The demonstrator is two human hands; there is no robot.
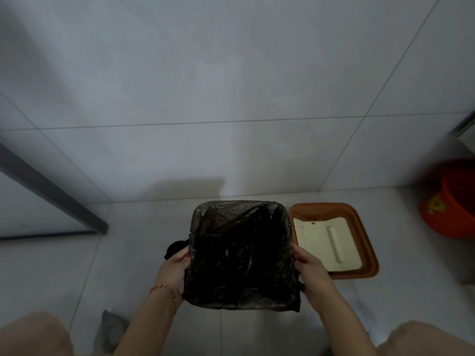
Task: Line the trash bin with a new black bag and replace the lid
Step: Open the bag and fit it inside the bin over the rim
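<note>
The black bag (241, 255) lies spread open inside a square trash bin, its edge folded over the rim (232, 203), which hides the bin itself. My left hand (173, 269) grips the bag's folded edge on the bin's left side. My right hand (307, 272) grips the edge on the right side. A bunched bit of black bag sticks out past my left fingers. The brown lid (365, 240) with its cream swing flap lies upside down on the floor just right of the bin.
An orange bucket (455, 201) stands at the far right by the tiled wall. A dark door frame (51, 191) runs along the left. A grey object (110, 330) lies on the floor near my left knee. Pale floor tiles surround the bin.
</note>
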